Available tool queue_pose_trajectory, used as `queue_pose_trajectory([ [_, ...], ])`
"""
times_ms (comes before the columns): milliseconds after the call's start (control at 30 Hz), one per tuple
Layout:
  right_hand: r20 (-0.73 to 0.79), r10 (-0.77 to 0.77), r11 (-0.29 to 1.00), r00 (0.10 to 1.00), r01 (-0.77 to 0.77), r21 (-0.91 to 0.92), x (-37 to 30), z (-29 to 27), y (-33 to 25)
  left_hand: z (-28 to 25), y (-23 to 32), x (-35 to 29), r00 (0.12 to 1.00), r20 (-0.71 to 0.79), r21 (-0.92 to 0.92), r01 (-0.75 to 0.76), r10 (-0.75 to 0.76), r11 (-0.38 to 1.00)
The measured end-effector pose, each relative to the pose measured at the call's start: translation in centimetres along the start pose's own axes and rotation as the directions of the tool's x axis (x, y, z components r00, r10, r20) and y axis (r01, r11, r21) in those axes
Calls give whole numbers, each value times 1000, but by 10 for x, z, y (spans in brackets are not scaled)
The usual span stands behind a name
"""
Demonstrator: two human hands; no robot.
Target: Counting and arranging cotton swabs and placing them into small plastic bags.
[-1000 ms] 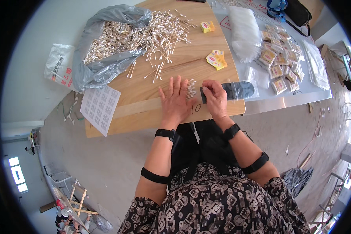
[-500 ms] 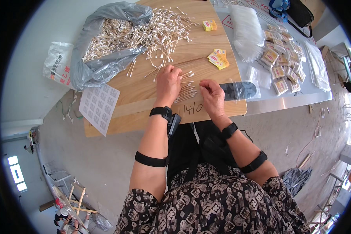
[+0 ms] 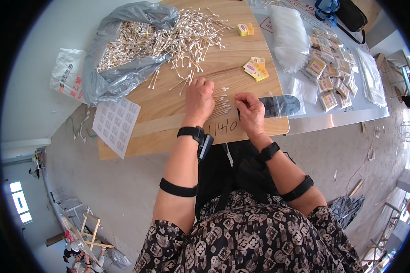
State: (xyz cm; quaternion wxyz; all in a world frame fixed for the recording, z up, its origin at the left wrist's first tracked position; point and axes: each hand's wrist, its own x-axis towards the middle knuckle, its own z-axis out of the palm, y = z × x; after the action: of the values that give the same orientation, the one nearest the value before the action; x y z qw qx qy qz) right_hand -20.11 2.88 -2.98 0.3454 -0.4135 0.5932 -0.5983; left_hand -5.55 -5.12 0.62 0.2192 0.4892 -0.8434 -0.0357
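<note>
A row of cotton swabs (image 3: pixel 222 108) lies side by side on the wooden board (image 3: pixel 168 128), white tips toward the right. At the left ends of this row is my left hand (image 3: pixel 199 101), its fingers curled down and covering part of the swabs. Whatever its fingertips grip is hidden. To the right of the tips, my right hand (image 3: pixel 251 112) has thumb and forefinger pressed together; anything between them is too small to make out. Close beside it sits a dark strip in clear plastic (image 3: pixel 284 105). Past my left hand spreads a loose heap of swabs (image 3: pixel 187 38).
A grey plastic bag (image 3: pixel 102 86) full of swabs stands at the far left, beside a sheet of printed labels (image 3: pixel 116 125). Yellow cards (image 3: pixel 256 68) lie on the board. On the metal table are clear bags (image 3: pixel 289 38) and several packed swab bundles (image 3: pixel 323 84).
My left hand has shifted slightly right and toward me, covering more of the row's left ends. The right hand has moved a little to the right, still pinched.
</note>
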Motion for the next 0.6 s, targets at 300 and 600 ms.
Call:
queue_pose_trajectory([
  [300, 20, -24, 975, 1000, 19, 221, 1, 16, -14, 7, 14, -54, 906, -213, -570, 188, -365, 800],
  [600, 44, 75, 941, 996, -85, 327, 3, 28, -1, 19, 48, -46, 798, 129, -939, 289, -589, 185],
])
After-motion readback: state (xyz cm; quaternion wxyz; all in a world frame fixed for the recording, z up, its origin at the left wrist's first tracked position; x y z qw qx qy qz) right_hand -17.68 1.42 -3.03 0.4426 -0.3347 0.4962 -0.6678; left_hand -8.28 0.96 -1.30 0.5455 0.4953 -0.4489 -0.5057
